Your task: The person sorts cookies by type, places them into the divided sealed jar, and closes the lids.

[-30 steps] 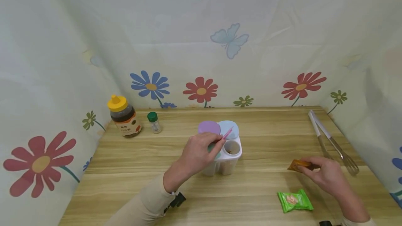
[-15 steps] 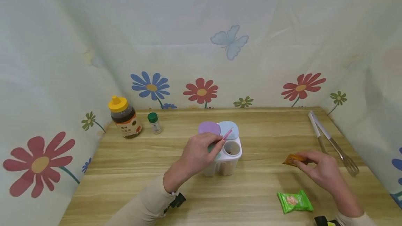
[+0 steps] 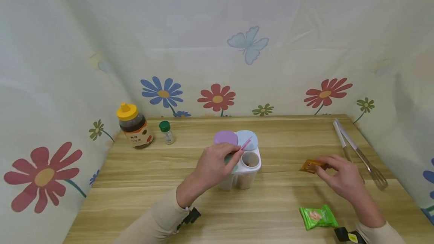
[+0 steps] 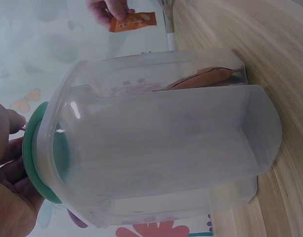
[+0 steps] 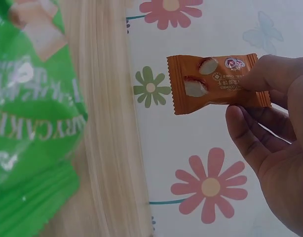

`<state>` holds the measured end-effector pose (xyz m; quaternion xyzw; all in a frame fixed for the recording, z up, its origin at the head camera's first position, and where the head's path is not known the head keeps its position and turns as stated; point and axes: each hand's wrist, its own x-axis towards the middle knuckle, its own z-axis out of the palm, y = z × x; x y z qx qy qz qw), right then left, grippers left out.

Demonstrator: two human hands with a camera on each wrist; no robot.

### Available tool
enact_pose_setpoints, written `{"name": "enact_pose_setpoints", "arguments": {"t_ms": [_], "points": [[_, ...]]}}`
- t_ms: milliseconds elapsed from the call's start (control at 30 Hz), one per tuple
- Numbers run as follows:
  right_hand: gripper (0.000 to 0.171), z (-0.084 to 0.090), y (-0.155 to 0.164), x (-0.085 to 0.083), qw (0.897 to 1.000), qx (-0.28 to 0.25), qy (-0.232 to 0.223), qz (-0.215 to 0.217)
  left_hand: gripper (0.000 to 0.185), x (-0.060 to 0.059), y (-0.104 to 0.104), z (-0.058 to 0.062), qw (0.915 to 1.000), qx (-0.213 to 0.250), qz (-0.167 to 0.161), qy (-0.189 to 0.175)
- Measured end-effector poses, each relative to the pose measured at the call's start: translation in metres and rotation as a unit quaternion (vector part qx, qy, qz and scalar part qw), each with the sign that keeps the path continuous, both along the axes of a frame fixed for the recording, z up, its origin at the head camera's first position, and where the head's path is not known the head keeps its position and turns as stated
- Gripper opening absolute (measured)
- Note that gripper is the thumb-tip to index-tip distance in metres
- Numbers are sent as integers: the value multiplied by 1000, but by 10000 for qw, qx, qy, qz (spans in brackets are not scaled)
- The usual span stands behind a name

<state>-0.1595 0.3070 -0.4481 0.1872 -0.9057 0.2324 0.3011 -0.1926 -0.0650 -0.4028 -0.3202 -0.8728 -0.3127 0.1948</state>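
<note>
We pinch an orange snack packet (image 3: pixel 310 165) between thumb and fingers of our right hand (image 3: pixel 339 178), holding it above the bench (image 3: pixel 288 142), right of the clear compartment container (image 3: pixel 242 168). Our left hand (image 3: pixel 215 165) grips that container's top at its green lid (image 4: pixel 35 163); the purple lid (image 3: pixel 225 138) and blue lid (image 3: pixel 246 138) stand open behind. A green snack packet (image 3: pixel 318 216) lies near us. Tongs (image 3: pixel 356 153) rest far right; a honey bottle (image 3: pixel 134 125) and small green-capped jar (image 3: pixel 166 132) stand far left.
</note>
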Motion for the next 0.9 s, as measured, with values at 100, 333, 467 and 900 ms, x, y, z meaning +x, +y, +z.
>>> {"name": "enact_pose_setpoints", "arguments": {"t_ms": [100, 333, 467, 900], "points": [[28, 1, -3, -2, 10000, 40, 24, 29, 16, 0, 0, 0, 10000, -7, 19, 7], [28, 3, -9, -8, 9996, -17, 147, 256, 13, -1, 0, 0, 9997, 67, -64, 238], [31, 8, -15, -11, 9989, -82, 196, 421, 11, -2, 0, 0, 9994, 106, -98, 307], [31, 14, -26, -18, 9966, -290, 332, 690, 12, -2, -1, 0, 9996, 88, -86, 238]]}}
